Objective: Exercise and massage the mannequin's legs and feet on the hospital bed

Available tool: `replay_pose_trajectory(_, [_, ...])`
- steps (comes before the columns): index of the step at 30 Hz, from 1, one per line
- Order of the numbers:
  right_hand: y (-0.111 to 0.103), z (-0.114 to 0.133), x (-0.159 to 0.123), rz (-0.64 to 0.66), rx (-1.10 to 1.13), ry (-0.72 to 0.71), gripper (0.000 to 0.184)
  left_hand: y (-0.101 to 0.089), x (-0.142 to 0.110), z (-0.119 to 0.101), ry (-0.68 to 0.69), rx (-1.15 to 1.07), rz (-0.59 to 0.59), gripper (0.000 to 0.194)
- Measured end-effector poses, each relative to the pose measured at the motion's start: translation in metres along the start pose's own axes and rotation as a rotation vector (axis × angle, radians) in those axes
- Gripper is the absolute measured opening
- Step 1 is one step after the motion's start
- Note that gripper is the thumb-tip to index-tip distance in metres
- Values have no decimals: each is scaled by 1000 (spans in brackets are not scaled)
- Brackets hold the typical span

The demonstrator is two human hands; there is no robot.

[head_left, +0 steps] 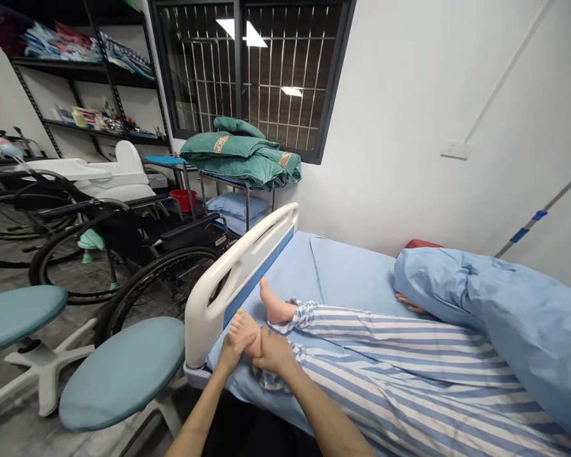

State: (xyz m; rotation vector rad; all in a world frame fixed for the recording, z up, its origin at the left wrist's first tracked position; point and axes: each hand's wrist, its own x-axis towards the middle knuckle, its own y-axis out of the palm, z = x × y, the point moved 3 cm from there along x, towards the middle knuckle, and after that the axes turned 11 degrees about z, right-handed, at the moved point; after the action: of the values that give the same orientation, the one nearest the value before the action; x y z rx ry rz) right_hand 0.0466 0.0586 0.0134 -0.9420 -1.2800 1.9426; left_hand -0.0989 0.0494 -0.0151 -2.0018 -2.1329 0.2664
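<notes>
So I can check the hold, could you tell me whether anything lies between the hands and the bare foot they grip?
Nothing visible does: the left hand and right hand touch the bare foot directly. The white bed footboard stands beside the foot, not between.

Glossy plastic bed rail [238, 257], matt cloth trousers [400, 362]

Black wheelchair [124, 235], teal blankets [233, 155] piled on metal cart [247, 206] (red bucket [183, 200] beside), two blue stools [122, 373]

White wall [400, 95]; barred window [247, 76] reflects ceiling lights; black metal shelving [83, 70] holds linens; wheelchair [124, 266]; grey floor [4, 279].
</notes>
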Motion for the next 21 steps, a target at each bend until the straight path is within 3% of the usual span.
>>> replay_pose_trajectory(11, [-3, 2, -3, -15, 10, -9, 53, -23, 0, -21, -144, 430, 250, 52])
replay_pose_trajectory(16, [-4, 2, -4, -21, 42, -19, 53, -27, -2, -28, -155, 409, 205, 47])
replay_pose_trajectory(19, [-4, 2, -4, -37, 41, -12, 53, -18, -4, -25, -116, 181, 123, 47])
replay_pose_trajectory(21, [-4, 2, -4, -31, 24, 3, 53, -8, -5, -18, -109, 1, 0, 46])
